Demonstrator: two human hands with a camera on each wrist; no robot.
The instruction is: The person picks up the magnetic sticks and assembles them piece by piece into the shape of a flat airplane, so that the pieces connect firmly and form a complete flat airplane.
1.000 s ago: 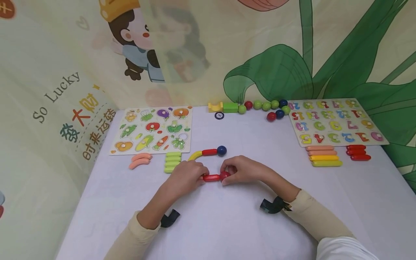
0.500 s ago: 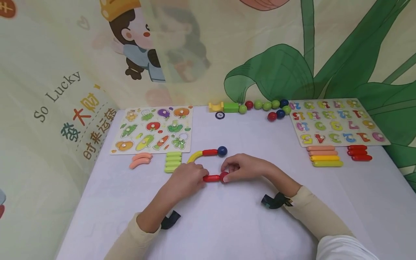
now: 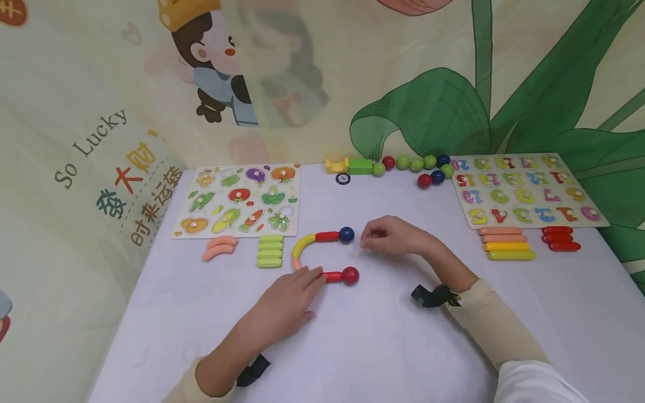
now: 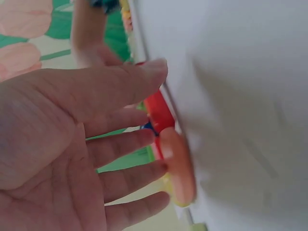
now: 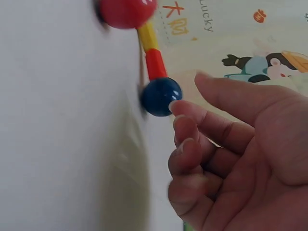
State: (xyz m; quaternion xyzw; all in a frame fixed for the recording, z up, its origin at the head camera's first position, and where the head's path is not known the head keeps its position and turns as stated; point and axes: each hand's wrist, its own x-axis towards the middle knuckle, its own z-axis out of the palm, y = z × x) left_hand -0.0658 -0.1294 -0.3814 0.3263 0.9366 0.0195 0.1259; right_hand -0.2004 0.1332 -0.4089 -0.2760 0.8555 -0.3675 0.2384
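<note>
A U-shaped chain lies on the table: a blue ball (image 3: 346, 234), a red stick (image 3: 327, 237), a yellow curved piece (image 3: 304, 244), a pink curved piece (image 4: 178, 166), a second red stick (image 3: 332, 277) and a red ball (image 3: 351, 275). My left hand (image 3: 284, 308) has straight fingers over the lower part of the chain, hiding where the pink piece meets the red stick. Nothing is gripped in it. To the right of the blue ball, my right hand (image 3: 395, 236) hovers with loosely bent fingers and holds nothing.
Green sticks (image 3: 270, 251) and pink curved pieces (image 3: 220, 247) lie left, below a vegetable puzzle board (image 3: 237, 200). Balls (image 3: 425, 181) and green block (image 3: 360, 166) line the back. At right are a number board (image 3: 526, 190), coloured sticks (image 3: 506, 246) and red sticks (image 3: 559, 238).
My right hand has let go of the red ball and moved up and right, beside the blue ball. My left hand has released the red stick, its fingers straightening, and shifted slightly down.
</note>
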